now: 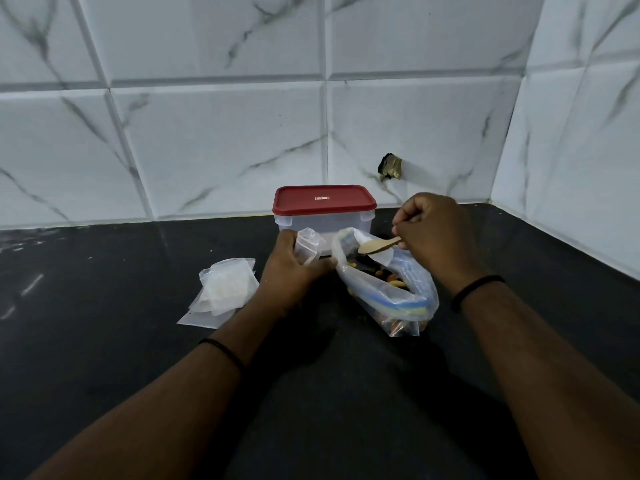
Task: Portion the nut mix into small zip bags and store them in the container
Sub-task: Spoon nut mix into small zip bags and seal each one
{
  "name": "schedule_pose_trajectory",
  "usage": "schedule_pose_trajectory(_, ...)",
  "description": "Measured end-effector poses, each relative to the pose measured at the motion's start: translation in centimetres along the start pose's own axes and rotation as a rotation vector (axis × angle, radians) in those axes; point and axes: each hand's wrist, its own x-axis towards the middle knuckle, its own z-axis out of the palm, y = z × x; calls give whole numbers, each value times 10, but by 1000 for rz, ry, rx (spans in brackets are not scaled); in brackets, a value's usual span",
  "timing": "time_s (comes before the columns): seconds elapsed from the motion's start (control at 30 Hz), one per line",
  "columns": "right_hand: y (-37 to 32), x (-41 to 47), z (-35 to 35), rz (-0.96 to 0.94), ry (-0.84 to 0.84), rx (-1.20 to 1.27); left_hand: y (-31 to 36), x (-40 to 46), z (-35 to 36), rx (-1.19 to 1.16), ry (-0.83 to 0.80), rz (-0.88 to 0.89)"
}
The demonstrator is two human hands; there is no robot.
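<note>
A large clear zip bag (391, 289) with a blue seal lies open on the black counter, nuts showing inside. My right hand (436, 233) grips a small wooden spoon (375, 245) whose bowl sits at the bag's mouth. My left hand (294, 268) holds a small clear zip bag (308, 242) upright and open, just left of the large bag. Behind both stands a clear plastic container (323, 216) with its red lid on. A loose pile of small zip bags (223, 291) lies to the left of my left hand.
The black counter (104, 323) runs back to a white marble-tiled wall (207, 133) and meets a side wall at the right. A small dark fitting (391, 167) sticks out of the back wall above the container.
</note>
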Motion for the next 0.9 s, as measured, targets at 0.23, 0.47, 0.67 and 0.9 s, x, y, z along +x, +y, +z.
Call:
schedule_pose_trajectory(0.23, 13, -1, 8, -16, -99, -202, 4, -2, -1, -119, -37, -8)
schedule_pose_trajectory(0.47, -7, -10, 9, -196, 26, -210, 11, 2, -3, -351, -111, -134)
schedule_pose_trajectory(0.67, -49, -42, 26, -163, -367, -7, 8, 6, -2, -432, -149, -77)
schedule_pose_trajectory(0.9, -39, -33, 25, -76, -195, 77, 18, -4, 1, -438, 13, 68)
